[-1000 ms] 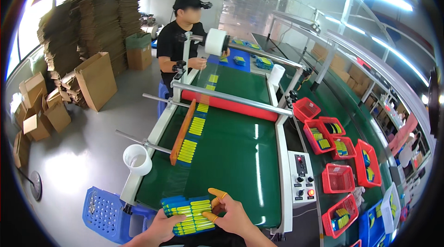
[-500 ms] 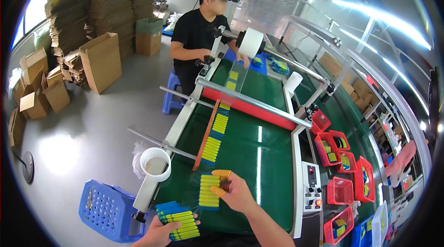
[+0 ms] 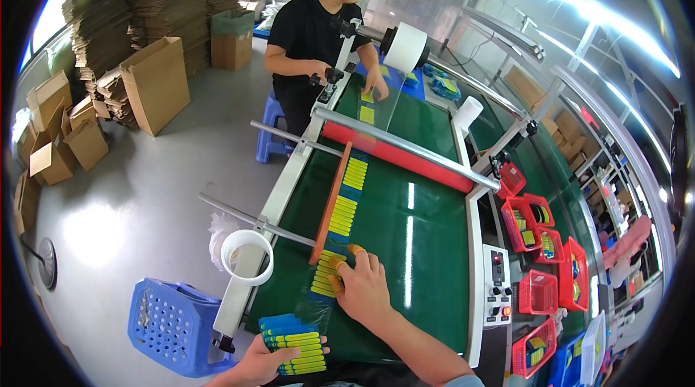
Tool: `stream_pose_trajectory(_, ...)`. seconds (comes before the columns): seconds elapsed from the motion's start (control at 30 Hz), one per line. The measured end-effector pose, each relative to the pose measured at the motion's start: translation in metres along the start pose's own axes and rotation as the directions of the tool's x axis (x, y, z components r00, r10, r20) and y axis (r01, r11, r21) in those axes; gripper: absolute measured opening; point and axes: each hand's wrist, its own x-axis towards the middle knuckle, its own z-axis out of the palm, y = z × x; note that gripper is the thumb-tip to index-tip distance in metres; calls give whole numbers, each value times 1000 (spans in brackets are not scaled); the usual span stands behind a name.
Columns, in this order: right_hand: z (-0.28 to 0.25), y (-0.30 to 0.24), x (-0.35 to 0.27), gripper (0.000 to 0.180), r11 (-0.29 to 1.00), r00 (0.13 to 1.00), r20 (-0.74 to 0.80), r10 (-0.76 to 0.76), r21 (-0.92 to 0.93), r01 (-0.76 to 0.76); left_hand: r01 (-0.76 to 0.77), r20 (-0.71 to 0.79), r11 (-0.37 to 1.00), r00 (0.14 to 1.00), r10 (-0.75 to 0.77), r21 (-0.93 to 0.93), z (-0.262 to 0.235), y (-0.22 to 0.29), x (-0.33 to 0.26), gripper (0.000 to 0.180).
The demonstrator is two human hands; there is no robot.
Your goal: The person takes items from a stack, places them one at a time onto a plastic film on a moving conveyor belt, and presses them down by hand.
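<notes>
My left hand (image 3: 259,364) grips a fanned stack of flat packs (image 3: 298,347) with yellow-green sticks on blue backing, at the near left of the green belt (image 3: 434,264). With orange covers on some fingertips, my right hand (image 3: 364,289) has its fingers closed at the edge of another such pack (image 3: 323,275), which lies on the belt. Its far end meets the near end of an orange-brown guide strip (image 3: 331,202). Beyond it, more packs (image 3: 343,216) lie in line along that strip toward a red roller (image 3: 398,159).
Across the machine, a co-worker (image 3: 318,36) in black reaches to packs past the roller. A white tape-like ring (image 3: 247,257) stands on the left rail. A control box (image 3: 496,285) and red baskets (image 3: 538,293) line the right. A blue stool (image 3: 170,325) is at lower left.
My right hand has moved forward, bringing its pack down in line behind the row. The row has advanced toward the roller. My left hand still holds the stack.
</notes>
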Motion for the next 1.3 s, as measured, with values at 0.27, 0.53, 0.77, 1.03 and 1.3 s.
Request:
stream_pose_trajectory(0.27,10,10,-1,37,997,997,-3,-78,-2,78,18,-10,1000,1000,-18,4,1,7,2,44)
stream_pose_trajectory(0.53,-18,10,14,43,998,989,-146,-35,47,42,31,-39,999,999,-31,-15,-5,-1,5,45)
stream_pose_trajectory(0.77,-67,-6,-36,38,686,989,-136,-64,713,143,-38,-418,987,903,102,157,0,5,8,48)
stream_pose_trajectory(1.03,-57,-45,-98,32,506,929,-341,143,832,227,-29,-253,924,958,134,382,20,5,2,48)
stream_pose_trajectory(1.3,-70,-25,-118,35,433,925,-58,375,894,-119,76,-121,953,992,-42,295,39,-6,20,48)
